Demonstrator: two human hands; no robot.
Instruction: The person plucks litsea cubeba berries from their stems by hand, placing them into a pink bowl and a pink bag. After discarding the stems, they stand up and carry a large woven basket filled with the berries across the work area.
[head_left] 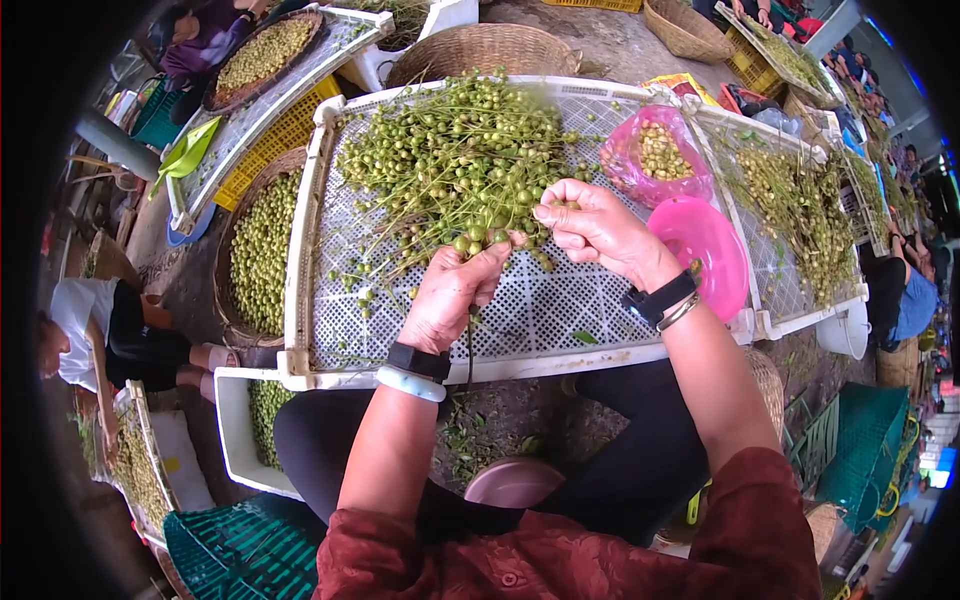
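A heap of thin green stems with small round green fruits (450, 150) covers the upper left of a white mesh tray (520, 320). At the heap's lower edge, my left hand (462, 285) is closed on a fruit cluster, with green fruits showing above its thumb. My right hand (595, 230) is just to the right, thumb and forefinger pinched at the stems' edge; what lies between those fingertips is too small to name. Right of it sit a pink bag (620, 160) holding pale fruits and a pink bowl (730, 255).
A woven basket of green fruits (265, 250) stands left of the tray, a white box (240, 430) below it. Another fruit-laden tray (780, 295) adjoins on the right. A teal basket (865, 450) stands lower right. Other people sit at trays left and right.
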